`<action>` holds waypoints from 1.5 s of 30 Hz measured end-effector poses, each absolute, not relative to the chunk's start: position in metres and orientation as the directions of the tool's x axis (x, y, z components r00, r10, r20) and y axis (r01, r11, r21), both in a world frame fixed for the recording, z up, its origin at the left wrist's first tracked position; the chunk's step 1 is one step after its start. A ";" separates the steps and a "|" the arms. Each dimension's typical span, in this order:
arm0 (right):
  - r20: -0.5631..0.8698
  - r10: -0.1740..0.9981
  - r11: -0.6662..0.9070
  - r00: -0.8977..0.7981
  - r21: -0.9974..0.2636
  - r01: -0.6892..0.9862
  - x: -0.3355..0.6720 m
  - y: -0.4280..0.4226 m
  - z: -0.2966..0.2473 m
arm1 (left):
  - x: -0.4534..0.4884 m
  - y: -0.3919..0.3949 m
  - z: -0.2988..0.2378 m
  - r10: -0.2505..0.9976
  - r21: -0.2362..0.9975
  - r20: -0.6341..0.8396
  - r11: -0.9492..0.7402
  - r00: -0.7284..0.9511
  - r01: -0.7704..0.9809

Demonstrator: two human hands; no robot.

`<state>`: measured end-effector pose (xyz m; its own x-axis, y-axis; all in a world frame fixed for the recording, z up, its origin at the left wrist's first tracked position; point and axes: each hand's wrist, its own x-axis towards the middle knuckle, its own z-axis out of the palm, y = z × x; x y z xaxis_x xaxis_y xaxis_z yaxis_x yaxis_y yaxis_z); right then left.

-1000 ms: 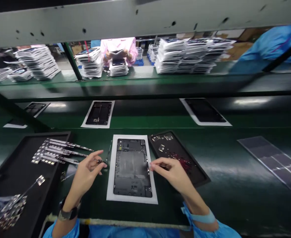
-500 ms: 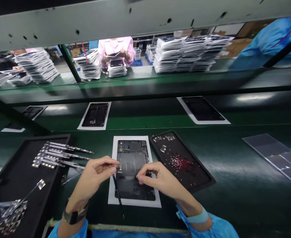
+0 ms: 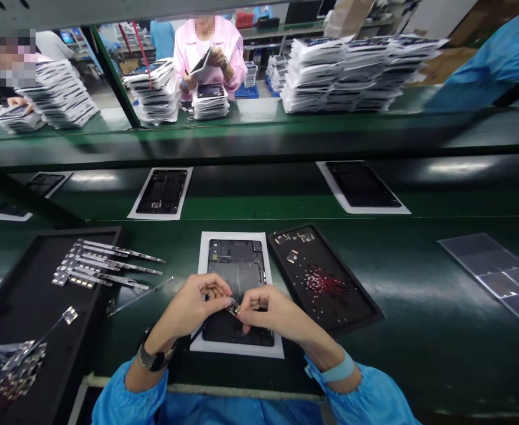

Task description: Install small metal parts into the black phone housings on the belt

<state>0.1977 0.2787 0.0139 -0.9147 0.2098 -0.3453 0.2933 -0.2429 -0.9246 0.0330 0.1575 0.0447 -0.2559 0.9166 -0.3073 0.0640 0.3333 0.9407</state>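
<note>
My left hand (image 3: 204, 301) pinches a small circuit board (image 3: 232, 306) between thumb and fingers. My right hand (image 3: 266, 310) is closed in a pinch at the board's right end, the fingertips touching it. Both hands are above an opened black tablet housing (image 3: 238, 260), which lies on a white sheet (image 3: 237, 352). A thin dark rod (image 3: 197, 332) shows partly beside my left wrist; the rest is hidden.
A dark tray (image 3: 360, 307) of tiny white and red parts and several small boards lies right. Left, a black tray (image 3: 42, 295) carries flex strips (image 3: 122, 265) and boards. Clear film sheets (image 3: 498, 268) lie far right. Beyond are more housings (image 3: 162, 192), paper stacks (image 3: 317, 77) and co-workers.
My hands have come together: the left moved right with the circuit board, and the right fingers now meet its end. The view has tilted up slightly. A co-worker opposite has raised a tablet.
</note>
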 end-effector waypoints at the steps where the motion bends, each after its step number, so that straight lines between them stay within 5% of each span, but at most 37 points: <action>1: -0.346 0.203 -0.249 -0.916 -0.923 0.293 0.197 0.279 0.014 | 0.033 0.158 0.045 0.916 0.940 -0.307 0.335 -0.257 0.069; 19: -0.473 0.176 -0.425 -0.863 -0.827 0.367 0.193 0.273 -0.001 | 0.041 0.161 0.044 0.906 0.890 -0.320 0.388 -0.276 0.240; 30: -0.464 0.259 -0.405 -0.847 -0.848 0.341 0.192 0.269 -0.010 | 0.040 0.161 0.030 0.872 0.903 -0.340 0.407 -0.351 0.135; 38: -0.435 0.256 -0.454 -0.864 -0.843 0.289 0.190 0.269 -0.013 | 0.031 0.161 0.020 0.860 0.919 -0.388 0.386 -0.332 -0.075; 45: -0.471 0.193 -0.451 -0.861 -0.822 0.349 0.192 0.272 -0.009 | 0.030 0.160 0.023 0.874 0.914 -0.400 0.402 -0.276 -0.052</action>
<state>0.1921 0.2719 -0.0095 -0.8606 0.1930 -0.4713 0.3488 -0.4509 -0.8216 0.0302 0.1600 0.0231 -0.2761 0.8739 -0.4001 -0.0518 0.4021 0.9141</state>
